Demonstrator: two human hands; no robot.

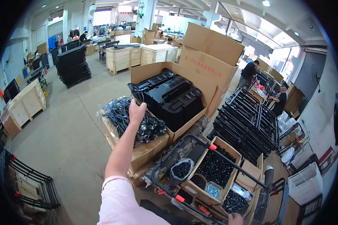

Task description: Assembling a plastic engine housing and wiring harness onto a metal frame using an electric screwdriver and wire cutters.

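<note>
My left hand [138, 110] is stretched forward, its fingers closed round dark cables [139, 96] that rise above the fist. Below and beside it, a tangled heap of blue, grey and black wiring [120, 112] with black connectors lies on a cardboard box [148, 152]. Just beyond the hand, an open carton [210, 98] holds stacked black plastic panels [176, 92]. Only part of my right hand [235, 219] shows at the lower edge, by a bin of small black parts [235, 202]; whether it grips anything is hidden.
A black tubular frame [247, 173] with red pieces spans the wooden box [191, 183] of small parts. Stacked black frames [244, 123] stand to the right, near two people at work. Wooden crates [120, 60] and a stack of black panels [72, 65] stand farther back.
</note>
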